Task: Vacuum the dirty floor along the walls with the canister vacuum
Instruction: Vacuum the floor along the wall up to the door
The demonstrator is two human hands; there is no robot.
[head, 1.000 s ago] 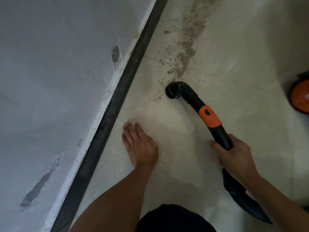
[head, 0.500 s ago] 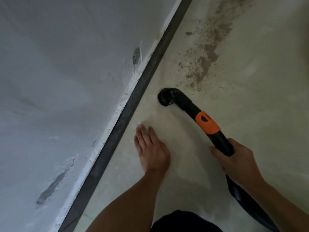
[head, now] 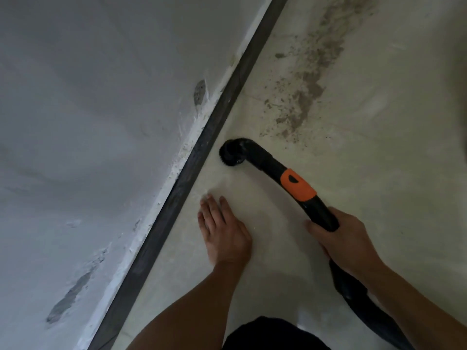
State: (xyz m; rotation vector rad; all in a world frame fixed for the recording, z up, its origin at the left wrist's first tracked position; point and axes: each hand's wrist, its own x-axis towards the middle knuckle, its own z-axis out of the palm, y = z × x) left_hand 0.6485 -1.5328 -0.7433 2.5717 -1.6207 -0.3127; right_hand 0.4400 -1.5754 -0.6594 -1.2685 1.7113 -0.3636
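Fingers (head: 214, 208) straight and close together, the left hand (head: 223, 236) lies flat on the pale floor (head: 379, 173) at lower centre, apparently propping up a person crouched beside the scuffed grey wall (head: 88, 122) that fills the left of the frame. Just right of the dark baseboard (head: 202, 147), the vacuum's round black nozzle (head: 231, 155) sits on the floor at centre, worked close to the edge where dust would gather. Its black wand (head: 265, 162), banded by an orange collar (head: 298, 185), slants down to the right hand (head: 346, 238), whose fingers wrap the tube, likely for close steering. The hose (head: 366, 306) trails off at lower right. A brown dirt trail (head: 308, 82) remains at upper right, near the nozzle but apart from it. A second ago the nozzle was at that trail's near end. It has since swung toward the baseboard, while the left hand has kept its place.
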